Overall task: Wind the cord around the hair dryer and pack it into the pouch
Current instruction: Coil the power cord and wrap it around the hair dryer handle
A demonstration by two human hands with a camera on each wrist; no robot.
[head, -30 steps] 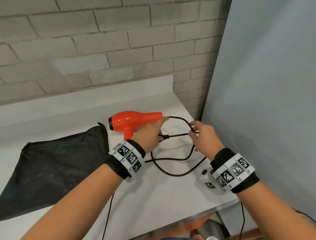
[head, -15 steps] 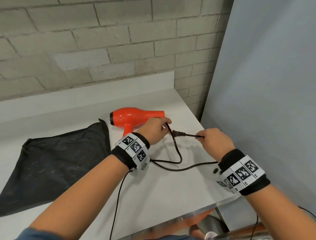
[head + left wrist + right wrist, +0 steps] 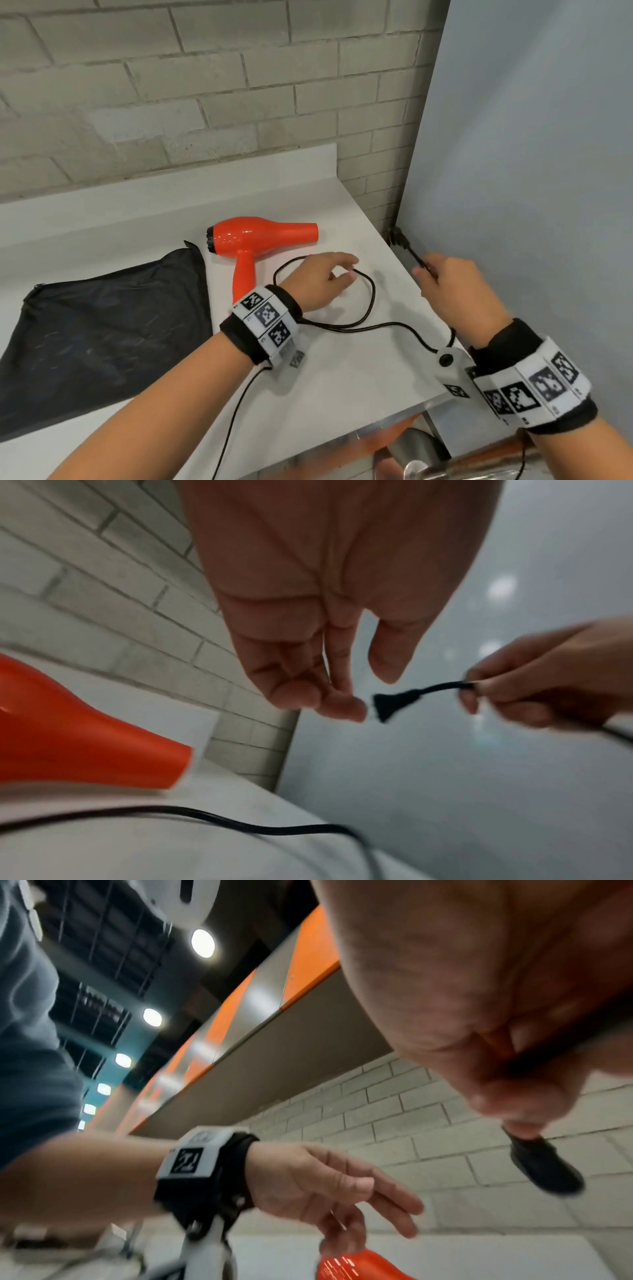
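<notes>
A white counter (image 3: 164, 394) ends at a brick wall behind and a grey panel (image 3: 531, 171) on the right. The hair dryer (image 3: 260, 234) lies mid-counter beside the pouch (image 3: 102, 329). The right hand (image 3: 455, 291) pinches the cord (image 3: 370, 301) near its plug (image 3: 399, 238), raised at the counter's right edge. The left hand (image 3: 318, 281) hovers over the cord's loop with fingers relaxed, holding nothing.

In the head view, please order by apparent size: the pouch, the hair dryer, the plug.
1. Pouch, the largest by far.
2. Hair dryer.
3. Plug, the smallest; it is lifted on the cord in the right hand, but nearness does not change the order.
</notes>
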